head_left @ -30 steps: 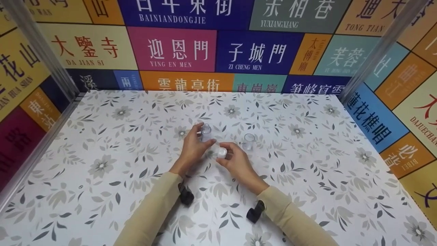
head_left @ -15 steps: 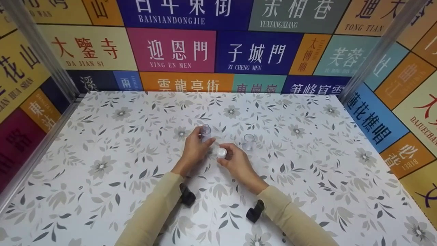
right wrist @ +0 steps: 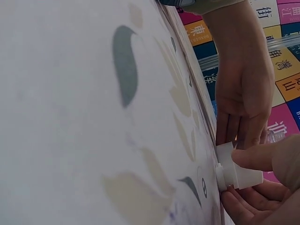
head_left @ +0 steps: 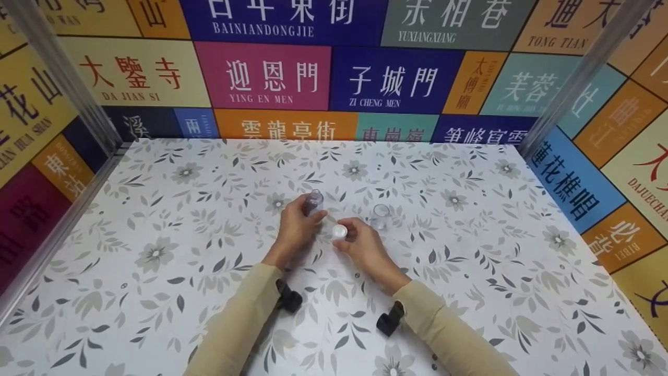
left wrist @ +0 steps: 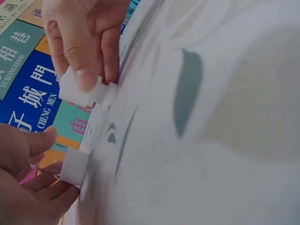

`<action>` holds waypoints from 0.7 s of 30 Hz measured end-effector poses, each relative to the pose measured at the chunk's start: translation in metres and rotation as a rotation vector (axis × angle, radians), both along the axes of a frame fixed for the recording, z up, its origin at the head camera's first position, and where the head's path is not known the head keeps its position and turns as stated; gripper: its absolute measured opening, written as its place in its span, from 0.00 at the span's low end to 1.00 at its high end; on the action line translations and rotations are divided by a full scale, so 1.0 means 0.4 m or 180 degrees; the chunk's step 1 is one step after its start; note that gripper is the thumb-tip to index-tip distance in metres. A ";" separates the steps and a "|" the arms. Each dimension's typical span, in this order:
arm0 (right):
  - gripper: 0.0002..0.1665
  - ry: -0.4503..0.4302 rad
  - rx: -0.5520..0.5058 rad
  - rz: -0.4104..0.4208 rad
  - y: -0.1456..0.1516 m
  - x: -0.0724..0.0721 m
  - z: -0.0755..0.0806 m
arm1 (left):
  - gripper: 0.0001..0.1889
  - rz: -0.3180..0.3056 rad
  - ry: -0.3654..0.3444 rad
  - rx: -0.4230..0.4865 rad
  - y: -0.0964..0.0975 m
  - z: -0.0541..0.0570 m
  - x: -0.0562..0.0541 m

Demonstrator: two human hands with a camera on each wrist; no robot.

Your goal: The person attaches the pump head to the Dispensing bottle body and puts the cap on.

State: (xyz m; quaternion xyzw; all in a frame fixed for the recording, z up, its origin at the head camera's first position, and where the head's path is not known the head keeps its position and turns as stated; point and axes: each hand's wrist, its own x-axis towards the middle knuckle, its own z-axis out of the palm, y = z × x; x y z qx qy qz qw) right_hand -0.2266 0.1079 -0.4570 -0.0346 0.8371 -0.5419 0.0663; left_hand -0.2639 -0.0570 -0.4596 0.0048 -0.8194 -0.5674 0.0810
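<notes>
In the head view my left hand (head_left: 297, 224) curls round a small clear bottle (head_left: 315, 200) standing on the table. A white cylinder (left wrist: 75, 166) forms its lower part in the left wrist view, between thumb and fingers. To the right of it, my right hand (head_left: 365, 248) pinches a white cap (head_left: 340, 232), with its thumb along the side. In the right wrist view the white cap (right wrist: 246, 177) shows a narrower collar, low by the table surface. A clear, round-rimmed cup (head_left: 381, 215) stands just beyond the right hand.
A white cloth with grey leaves and flowers covers the table (head_left: 219, 172). Panels with coloured Chinese lettering (head_left: 261, 75) rise behind and at both sides. Metal posts (head_left: 579, 73) stand at the back corners. Each wrist wears a black camera (head_left: 389, 319).
My left fingers have drawn in slightly round the bottle, the thumb a little nearer to it. My right hand and the white cap have barely moved.
</notes>
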 end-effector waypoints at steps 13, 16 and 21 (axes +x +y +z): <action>0.23 0.0037 0.0038 -0.0072 -0.007 0.001 0.002 | 0.16 -0.0138 -0.0076 0.0247 -0.008 0.008 0.003; 0.22 0.0077 0.0044 -0.0093 -0.007 0.002 0.003 | 0.15 -0.0158 -0.0026 0.0221 -0.006 0.008 0.004; 0.22 0.0138 0.0057 -0.0075 -0.008 0.005 0.004 | 0.15 -0.0146 -0.0022 0.0246 -0.007 0.004 0.005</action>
